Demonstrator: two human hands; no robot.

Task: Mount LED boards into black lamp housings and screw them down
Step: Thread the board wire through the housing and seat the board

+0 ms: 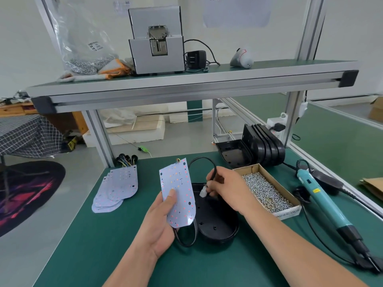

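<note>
1. LED board: a flat, pale blue-white panel. The far end is square and the near end is rounded. Its face carries small red and orange LEDs and a few dark holes. A short bundle of coloured wires leaves the far edge.

2. Left grip: closed on the near half of the LED board. The thumb presses the face and the fingers support the board from behind. The board is held tilted above the table, face toward the camera.

3. Black lamp housing: lies flat on the table just right of the LED board. Its near end is rounded and small holes show in its upward face. In this view the board's rounded end overlaps the housing's left edge.

4. Right grip: narrow, with the fingertips pinching the black cable just above its white connector. The connector hangs over the far end of the housing, to the right of the board and apart from it. The cable loops behind the right grip, and a second loop lies beside the left grip.

5. Surrounding items:
- Spare LED boards are fanned out at left.
- An open carton of screws sits at right.
- A teal electric screwdriver lies beyond the carton.
- Stacked housings stand at the far right.
</note>
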